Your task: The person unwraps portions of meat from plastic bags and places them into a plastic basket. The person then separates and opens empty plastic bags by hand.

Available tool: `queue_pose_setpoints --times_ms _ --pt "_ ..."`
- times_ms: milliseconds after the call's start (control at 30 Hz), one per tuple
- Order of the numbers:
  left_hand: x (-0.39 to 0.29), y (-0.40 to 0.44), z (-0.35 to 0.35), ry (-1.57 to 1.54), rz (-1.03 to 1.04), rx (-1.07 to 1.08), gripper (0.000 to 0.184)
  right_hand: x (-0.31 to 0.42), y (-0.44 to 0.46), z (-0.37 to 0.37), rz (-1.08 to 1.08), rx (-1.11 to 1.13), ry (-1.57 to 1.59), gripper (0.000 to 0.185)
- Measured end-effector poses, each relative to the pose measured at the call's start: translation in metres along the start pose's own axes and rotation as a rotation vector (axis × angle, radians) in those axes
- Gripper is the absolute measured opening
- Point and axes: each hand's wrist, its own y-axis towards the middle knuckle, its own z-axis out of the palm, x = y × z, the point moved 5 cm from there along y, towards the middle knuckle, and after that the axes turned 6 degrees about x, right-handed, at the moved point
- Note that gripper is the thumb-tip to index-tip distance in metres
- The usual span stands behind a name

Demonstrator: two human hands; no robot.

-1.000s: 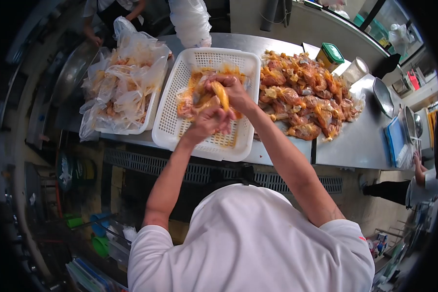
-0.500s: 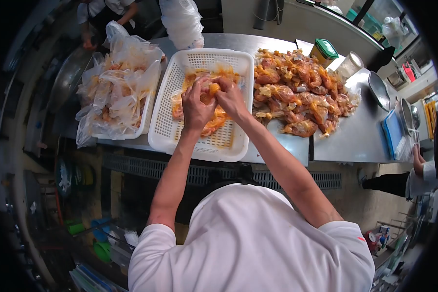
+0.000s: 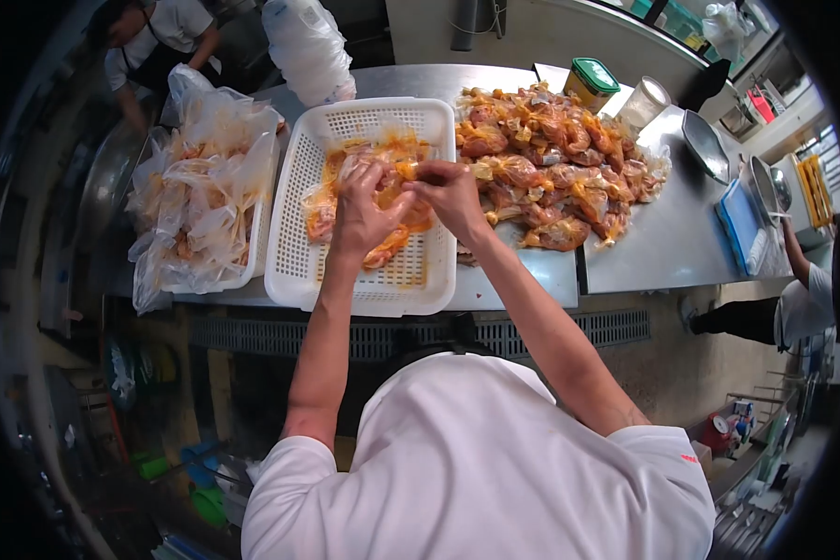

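Note:
Over a white perforated basket (image 3: 285, 252) my left hand (image 3: 369, 210) curls around a piece of bagged meat (image 3: 389, 194), fingers wrapped against it. My right hand (image 3: 453, 198) pinches the yellowish top of the same piece, its thumb close to my left thumb. More orange-coated meat (image 3: 387, 250) lies in the basket beneath my hands. Right of the basket is a large heap of wrapped marinated meat (image 3: 551, 168) on the steel table. A white tub (image 3: 259, 247) at the left holds meat in loose clear plastic bags (image 3: 196, 201).
Behind the basket stands a stack of clear plastic (image 3: 308, 51). A green-lidded container (image 3: 592, 82), a clear cup (image 3: 644, 101) and a dark tray (image 3: 706, 147) sit at the right back. One person (image 3: 163, 42) is at the upper left, another (image 3: 803, 299) at the right.
The view has shifted, so the table items appear further left. My hands have gone from turning the meat to holding it upright, with my right fingers pinching its top.

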Motion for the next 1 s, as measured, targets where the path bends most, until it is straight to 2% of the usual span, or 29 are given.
queue_pose_setpoints --times_ms 100,133,200,233,267,300,333,367,400,433,467,500,533,567,600,633,667,700,733,767,800,867,900,933,967,1000 --pt "0.004 0.0 0.015 0.016 -0.027 -0.03 0.009 0.003 -0.017 -0.002 -0.13 -0.085 -0.016 0.021" --pt "-0.005 0.003 0.021 0.013 -0.017 -0.039 0.009 0.008 -0.024 -0.003 -0.179 -0.136 -0.127 0.023" --pt "-0.024 0.003 0.039 -0.178 -0.052 0.058 0.007 0.008 -0.021 -0.014 -0.228 -0.191 -0.244 0.025" --pt "-0.051 0.006 0.039 -0.238 0.057 0.131 0.007 -0.003 -0.014 -0.027 -0.245 -0.19 -0.251 0.025" --pt "-0.054 0.009 0.034 -0.239 0.04 0.125 0.007 -0.016 -0.009 -0.039 -0.255 -0.18 -0.253 0.026" --pt "-0.054 0.015 0.027 -0.219 0.087 0.1 0.006 0.005 -0.007 -0.051 -0.254 -0.18 -0.269 0.02" --pt "-0.05 0.02 0.018 -0.19 0.133 0.074 0.009 0.024 -0.003 -0.064 -0.431 -0.251 -0.385 0.02" --pt "-0.034 0.025 0.006 -0.419 0.038 0.026 0.009 0.047 -0.003 -0.078 -0.435 -0.353 -0.528 0.02" --pt "-0.016 0.029 -0.009 -0.647 -0.051 -0.027 0.009 0.042 0.004 -0.103 -0.35 -0.431 -0.469 0.027" --pt "-0.005 0.03 -0.03 -0.551 -0.048 -0.101 0.008 0.039 0.013 -0.129 -0.362 -0.517 -0.711 0.029" --pt "0.005 0.031 -0.052 -0.458 -0.04 -0.171 0.008 0.004 0.029 -0.168 -0.138 -0.566 -0.527 0.034" --pt "0.024 0.03 -0.065 -0.318 -0.083 -0.151 0.009 0.005 0.03 -0.182 -0.047 -0.579 -0.723 0.036" --pt "0.047 0.028 -0.073 -0.181 -0.123 -0.13 0.01 0.003 0.028 -0.185 -0.049 -0.576 -0.717 0.036" --pt "0.071 0.024 -0.073 0.017 -0.116 -0.092 0.015 0.008 0.024 -0.185 -0.156 -0.609 -0.765 0.041" --pt "0.089 0.018 -0.068 0.022 -0.119 -0.096 0.015 0.011 0.02 -0.182 -0.262 -0.639 -0.811 0.046" --pt "0.115 0.011 -0.051 0.103 -0.293 0.138 0.02 0.011 0.022 -0.169 -0.291 -0.597 -0.87 0.048" --pt "0.142 -0.003 -0.033 0.183 -0.463 0.373 0.026 0.008 0.024 -0.147 -0.205 -0.509 -0.779 0.045" --pt "0.163 -0.017 -0.009 0.294 -0.333 0.389 0.029 0.008 0.024 -0.118 -0.119 -0.423 -0.689 0.042" --pt "0.177 -0.028 0.013 0.403 -0.199 0.403 0.033 0.009 0.021 -0.085 -0.053 -0.239 -0.597 0.04" --pt "0.175 -0.038 0.021 0.406 -0.192 0.402 0.033 0.009 0.02 -0.056 0.009 -0.061 -0.504 0.038" --pt "0.166 -0.052 0.028 0.575 -0.14 0.383 0.028 -0.011 0.027 -0.032 -0.015 0.117 -0.523 0.035" --pt "0.163 -0.047 0.026 0.743 -0.075 0.359 0.024 -0.041 0.026 0.019 -0.017 0.437 -0.733 0.043" --pt "0.176 -0.039 0.016 0.637 -0.19 0.466 0.019 -0.06 0.023 0.036 -0.282 0.409 -0.848 0.046" --pt "0.186 -0.037 0.01 0.529 -0.308 0.579 0.016 -0.071 0.017 0.05 -0.215 0.454 -0.894 0.048" --pt "0.162 -0.029 -0.008 0.379 -0.389 0.613 0.013 -0.081 0.013 0.061 -0.149 0.5 -0.938 0.05" --pt "0.143 -0.023 -0.022 0.384 -0.382 0.625 0.013 -0.096 0.013 0.068 -0.143 0.489 -0.932 0.05"
